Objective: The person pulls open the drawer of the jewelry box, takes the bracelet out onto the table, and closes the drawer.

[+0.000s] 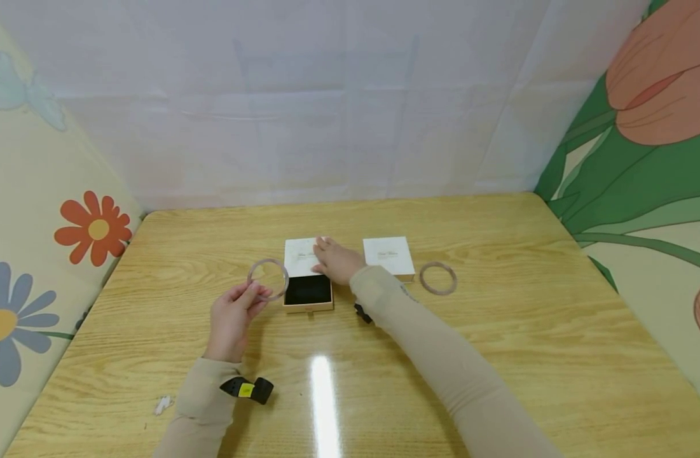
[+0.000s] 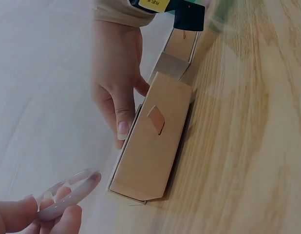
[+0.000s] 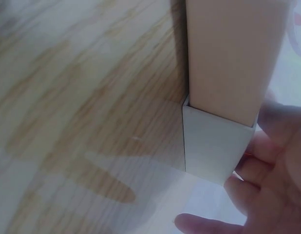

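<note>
My left hand (image 1: 232,321) pinches a pale purple bangle (image 1: 267,260) between thumb and fingers, holding it up just left of a small jewellery box. That box has a white sleeve (image 1: 295,259) with faint lettering, and its tan drawer (image 1: 308,308) is pulled out toward me, showing a black lining. A small tab (image 2: 156,119) sticks out of the drawer front in the left wrist view. My right hand (image 1: 339,262) rests over the right side of the white sleeve, fingers extended across its top. In the right wrist view, fingers (image 3: 255,168) lie right along the sleeve's edge.
A second white box (image 1: 388,256), its drawer pushed in, lies right of the first, partly behind my right forearm. Beside it another purplish bangle (image 1: 422,278) lies flat on the wooden table (image 1: 498,331). A white scrap (image 1: 163,404) is at the near left. A pale curtain hangs behind.
</note>
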`<state>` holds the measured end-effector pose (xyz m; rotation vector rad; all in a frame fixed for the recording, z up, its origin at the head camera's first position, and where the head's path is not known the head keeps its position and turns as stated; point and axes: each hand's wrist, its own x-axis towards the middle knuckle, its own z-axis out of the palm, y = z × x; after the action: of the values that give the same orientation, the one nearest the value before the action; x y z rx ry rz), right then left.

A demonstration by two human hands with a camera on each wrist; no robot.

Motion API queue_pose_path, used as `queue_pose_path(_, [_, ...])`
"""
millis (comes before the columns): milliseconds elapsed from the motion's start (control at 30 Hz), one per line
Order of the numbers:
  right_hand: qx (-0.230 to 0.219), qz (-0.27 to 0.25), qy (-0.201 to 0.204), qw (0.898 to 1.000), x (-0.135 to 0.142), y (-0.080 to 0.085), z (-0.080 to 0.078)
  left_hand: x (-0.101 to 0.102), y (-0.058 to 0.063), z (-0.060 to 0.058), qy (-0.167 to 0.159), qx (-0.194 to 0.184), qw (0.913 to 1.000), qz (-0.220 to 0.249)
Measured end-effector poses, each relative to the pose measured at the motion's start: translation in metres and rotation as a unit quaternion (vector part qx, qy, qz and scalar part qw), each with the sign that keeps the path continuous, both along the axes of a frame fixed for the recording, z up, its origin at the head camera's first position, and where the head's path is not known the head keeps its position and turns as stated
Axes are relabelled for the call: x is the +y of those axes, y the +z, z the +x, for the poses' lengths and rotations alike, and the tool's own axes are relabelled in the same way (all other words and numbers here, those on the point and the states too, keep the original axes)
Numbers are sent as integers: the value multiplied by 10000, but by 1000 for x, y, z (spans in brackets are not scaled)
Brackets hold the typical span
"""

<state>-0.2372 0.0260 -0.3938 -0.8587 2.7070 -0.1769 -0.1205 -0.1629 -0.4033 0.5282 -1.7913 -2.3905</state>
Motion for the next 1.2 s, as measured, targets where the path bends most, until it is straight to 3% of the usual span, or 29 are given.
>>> queue_pose_path(567, [-1,20,7,10000,1,0,1,-10,1,1,125,-30,9998,117])
queue_pose_path(1200, [-43,-6,35,10000,1,0,1,-11,-1,-2,18,-313,9994,117])
